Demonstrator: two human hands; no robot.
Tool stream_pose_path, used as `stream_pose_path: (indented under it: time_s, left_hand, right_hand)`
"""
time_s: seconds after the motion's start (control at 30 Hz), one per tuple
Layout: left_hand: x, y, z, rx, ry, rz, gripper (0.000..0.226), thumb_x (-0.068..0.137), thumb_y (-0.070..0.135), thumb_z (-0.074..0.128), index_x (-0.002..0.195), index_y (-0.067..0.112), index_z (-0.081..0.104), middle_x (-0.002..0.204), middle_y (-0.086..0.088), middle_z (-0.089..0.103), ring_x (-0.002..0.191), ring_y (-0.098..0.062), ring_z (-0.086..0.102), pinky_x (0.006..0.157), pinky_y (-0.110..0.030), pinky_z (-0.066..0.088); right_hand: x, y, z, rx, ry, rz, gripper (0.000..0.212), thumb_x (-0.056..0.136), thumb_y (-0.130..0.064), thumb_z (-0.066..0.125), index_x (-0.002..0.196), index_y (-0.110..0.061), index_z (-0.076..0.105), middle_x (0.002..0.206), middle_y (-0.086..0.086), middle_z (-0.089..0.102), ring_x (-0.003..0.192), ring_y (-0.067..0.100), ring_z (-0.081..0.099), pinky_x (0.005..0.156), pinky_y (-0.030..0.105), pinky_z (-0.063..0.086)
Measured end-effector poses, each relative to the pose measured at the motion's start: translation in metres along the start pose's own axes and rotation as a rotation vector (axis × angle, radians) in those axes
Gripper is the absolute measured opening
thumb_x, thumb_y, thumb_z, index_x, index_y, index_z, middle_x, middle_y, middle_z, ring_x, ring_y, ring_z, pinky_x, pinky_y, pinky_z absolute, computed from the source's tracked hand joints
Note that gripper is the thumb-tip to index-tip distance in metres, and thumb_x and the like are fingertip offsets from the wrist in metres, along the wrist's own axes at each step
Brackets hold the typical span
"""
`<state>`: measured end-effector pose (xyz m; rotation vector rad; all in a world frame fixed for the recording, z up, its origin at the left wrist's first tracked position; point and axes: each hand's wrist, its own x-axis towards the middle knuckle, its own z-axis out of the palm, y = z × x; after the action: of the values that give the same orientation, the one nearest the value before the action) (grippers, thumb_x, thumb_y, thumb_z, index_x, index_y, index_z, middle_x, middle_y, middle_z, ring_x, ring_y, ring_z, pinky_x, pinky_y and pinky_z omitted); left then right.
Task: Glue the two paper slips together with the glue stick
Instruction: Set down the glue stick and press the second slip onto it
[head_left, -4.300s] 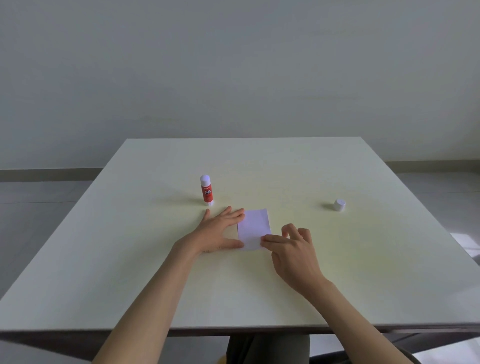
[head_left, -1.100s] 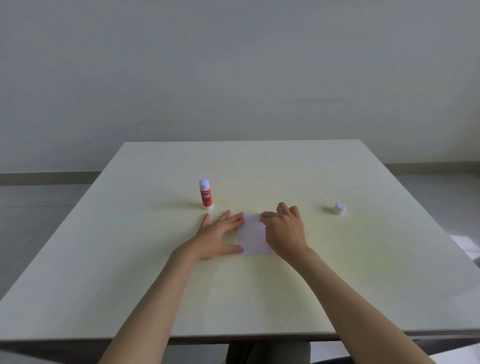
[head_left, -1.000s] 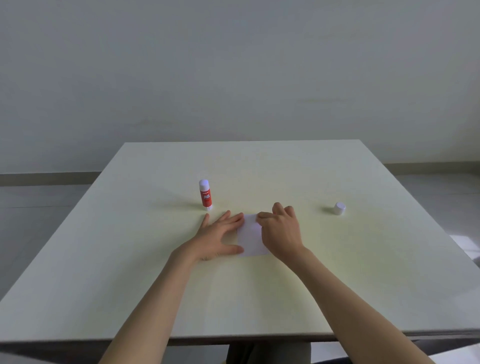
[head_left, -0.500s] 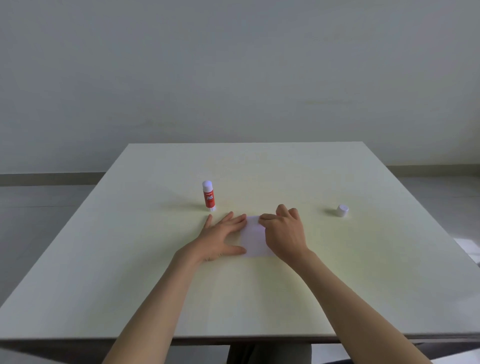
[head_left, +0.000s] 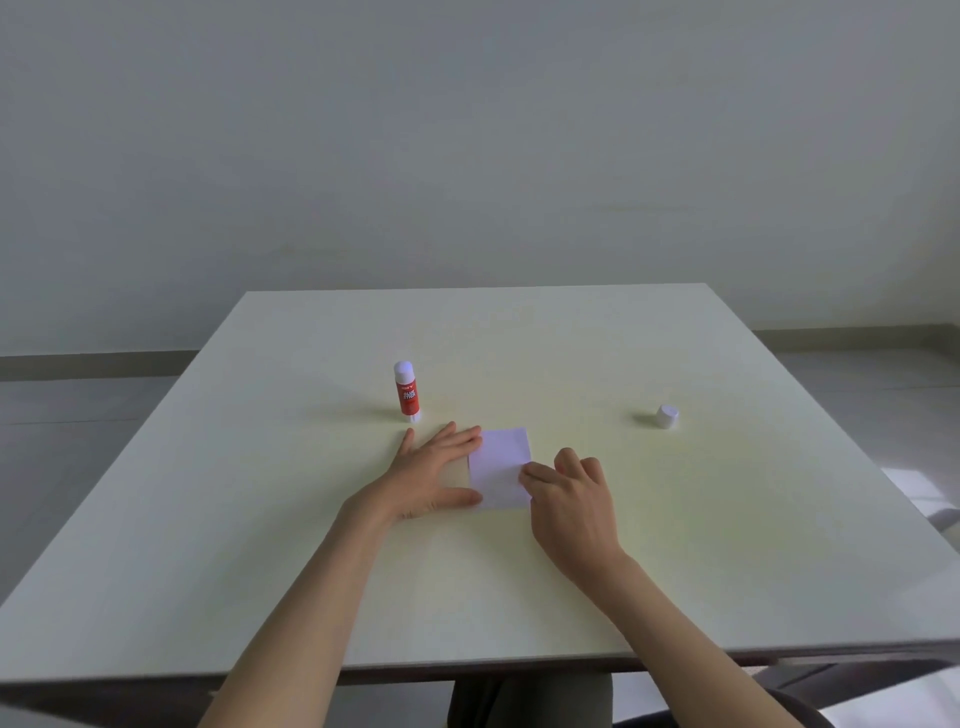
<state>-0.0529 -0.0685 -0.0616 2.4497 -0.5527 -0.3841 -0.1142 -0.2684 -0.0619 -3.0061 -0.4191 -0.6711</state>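
Head view, looking down on a pale table (head_left: 260, 545) before a plain grey wall.

Near the middle of the table, the white paper slips (head_left: 500, 466), lying flat as one rectangle; not possible to tell two layers apart. On its left edge, the left hand (head_left: 434, 478), open and flat, palm down, fingers spread, fingertips and thumb touching the paper border. On its right edge, the right hand (head_left: 569, 506), loosely curled, index finger stretched out and pressing on the near right part of the paper, the other fingers bent; nothing gripped in it.

Behind the left hand, close to the fingertips but apart from them, the glue stick (head_left: 405, 391), upright, red label, white top and white base. Far to the right, well apart from the paper and from the right hand, a small white cap (head_left: 667, 416) on the table.

At the bottom edge, under the table, a dark piece of clothing, only partly visible.
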Motion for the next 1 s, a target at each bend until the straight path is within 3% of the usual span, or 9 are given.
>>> stream_pose_path:
  time_s: [0.13, 0.33, 0.57, 0.7, 0.83, 0.93, 1.0]
  left_hand:
    - [0.0, 0.0, 0.0, 0.006, 0.005, 0.009, 0.076, 0.083, 0.04, 0.064, 0.147, 0.03, 0.025, 0.156, 0.022, 0.013, 0.144, 0.003, -0.002, 0.116, -0.041, -0.016]
    - [0.001, -0.001, 0.001, 0.015, 0.013, 0.012, 0.075, 0.083, 0.041, 0.064, 0.146, 0.029, 0.026, 0.156, 0.021, 0.014, 0.144, 0.002, -0.001, 0.116, -0.042, -0.016]
    - [0.001, -0.002, 0.003, -0.055, 0.079, -0.019, 0.073, 0.078, 0.038, 0.069, 0.143, 0.031, 0.034, 0.136, 0.021, 0.028, 0.133, 0.006, 0.021, 0.116, -0.036, -0.019]
    - [0.0, -0.001, 0.003, -0.062, 0.075, -0.03, 0.075, 0.079, 0.038, 0.068, 0.144, 0.029, 0.032, 0.142, 0.017, 0.028, 0.127, 0.012, 0.015, 0.117, -0.038, -0.017]
    - [0.0, 0.001, 0.0, -0.087, 0.082, -0.045, 0.073, 0.082, 0.038, 0.067, 0.145, 0.028, 0.031, 0.147, 0.013, 0.027, 0.137, 0.0, 0.015, 0.117, -0.037, -0.014]
    - [-0.001, -0.001, -0.002, -0.174, 0.084, -0.083, 0.073, 0.082, 0.039, 0.067, 0.144, 0.032, 0.031, 0.15, 0.012, 0.027, 0.144, -0.013, 0.009, 0.119, -0.038, -0.004]
    - [-0.003, -0.002, -0.004, -0.301, 0.129, -0.078, 0.067, 0.082, 0.035, 0.069, 0.141, 0.033, 0.037, 0.143, 0.015, 0.035, 0.14, -0.011, 0.021, 0.116, -0.031, 0.015]
  right_hand:
    - [-0.014, -0.003, -0.003, 0.012, 0.036, -0.014, 0.024, 0.053, 0.005, 0.053, 0.054, -0.017, 0.062, 0.058, -0.011, 0.062, 0.057, 0.022, 0.05, 0.05, 0.029, 0.04]
    - [-0.018, -0.004, -0.006, 0.026, 0.066, -0.019, 0.023, 0.05, 0.004, 0.061, 0.056, -0.017, 0.064, 0.063, -0.012, 0.066, 0.058, 0.022, 0.053, 0.052, 0.028, 0.043]
    - [-0.019, -0.004, 0.0, 0.066, 0.098, -0.009, 0.018, 0.053, 0.0, 0.06, 0.058, -0.016, 0.064, 0.066, -0.011, 0.068, 0.059, 0.023, 0.054, 0.053, 0.028, 0.043]
    - [-0.02, -0.004, 0.003, 0.108, 0.134, 0.01, 0.017, 0.053, -0.002, 0.064, 0.061, -0.016, 0.067, 0.072, -0.011, 0.071, 0.06, 0.023, 0.056, 0.056, 0.027, 0.044]
    - [-0.02, -0.001, 0.006, 0.117, 0.182, 0.023, 0.025, 0.052, -0.002, 0.07, 0.071, -0.018, 0.073, 0.083, -0.013, 0.075, 0.062, 0.021, 0.06, 0.064, 0.028, 0.036]
    - [-0.019, -0.001, 0.004, 0.137, 0.219, 0.035, 0.03, 0.054, 0.0, 0.068, 0.077, -0.017, 0.076, 0.086, -0.011, 0.076, 0.06, 0.021, 0.062, 0.063, 0.027, 0.046]
    - [-0.016, 0.002, 0.001, 0.148, 0.224, 0.062, 0.031, 0.057, -0.001, 0.062, 0.079, -0.017, 0.076, 0.088, -0.01, 0.076, 0.06, 0.022, 0.062, 0.065, 0.029, 0.042]
